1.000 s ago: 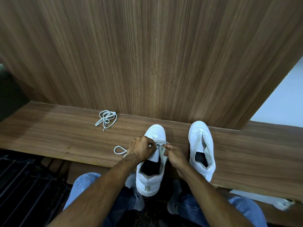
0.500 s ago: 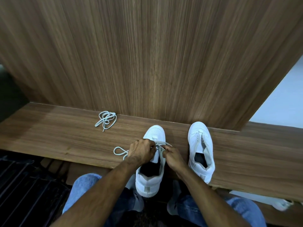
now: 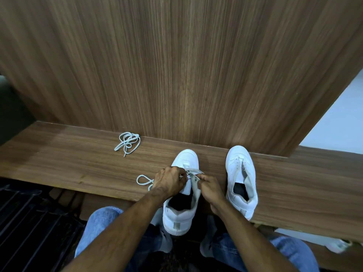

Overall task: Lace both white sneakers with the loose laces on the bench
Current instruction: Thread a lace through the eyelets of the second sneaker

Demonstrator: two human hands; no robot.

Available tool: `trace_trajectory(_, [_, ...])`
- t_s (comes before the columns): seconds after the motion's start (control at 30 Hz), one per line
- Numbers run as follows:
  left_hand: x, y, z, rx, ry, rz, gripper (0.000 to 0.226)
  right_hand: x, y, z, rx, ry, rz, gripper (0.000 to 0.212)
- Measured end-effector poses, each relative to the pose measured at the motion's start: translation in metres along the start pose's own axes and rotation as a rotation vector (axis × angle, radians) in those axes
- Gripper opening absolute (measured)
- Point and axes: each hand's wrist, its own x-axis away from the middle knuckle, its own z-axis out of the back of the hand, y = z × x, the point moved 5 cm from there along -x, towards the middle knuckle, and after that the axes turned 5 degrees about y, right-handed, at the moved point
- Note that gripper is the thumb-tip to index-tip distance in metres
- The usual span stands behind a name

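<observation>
Two white sneakers stand on the wooden bench (image 3: 78,165), toes toward the wall. Over the eyelets of the left sneaker (image 3: 181,211) my left hand (image 3: 170,181) pinches a white lace (image 3: 144,180), whose free loop trails out to the left on the bench. My right hand (image 3: 210,188) pinches the other part of that lace at the sneaker's right eyelet flap. The right sneaker (image 3: 240,177) stands unlaced, apart from both hands. A second lace (image 3: 127,143) lies bunched near the wall, far left of the shoes.
A wood-panelled wall (image 3: 176,65) rises right behind the bench. My knees in blue jeans (image 3: 102,222) sit under the bench's front edge. A dark slatted rack (image 3: 29,222) lies at lower left, and another shoe (image 3: 337,245) shows at lower right.
Both hands stay at the left sneaker's eyelets and have shifted only slightly, the fingertips drawing closer together. The lace loop and the bunched lace have not moved.
</observation>
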Motion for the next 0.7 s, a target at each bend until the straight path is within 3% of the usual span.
trace_trajectory(0.37, [0.000, -0.001, -0.002, 0.063, 0.020, 0.016, 0.023, -0.004, 0.003, 0.000, 0.083, -0.011, 0.032, 0.038])
trace_trajectory(0.57, [0.002, 0.012, 0.002, -0.190, 0.072, -0.233, 0.027, -0.001, -0.005, -0.003, 0.173, -0.047, 0.067, 0.039])
trace_trajectory(0.7, [0.001, 0.018, 0.001, -0.259, 0.083, -0.303, 0.025, -0.001, -0.008, -0.002, 0.186, -0.045, 0.070, 0.039])
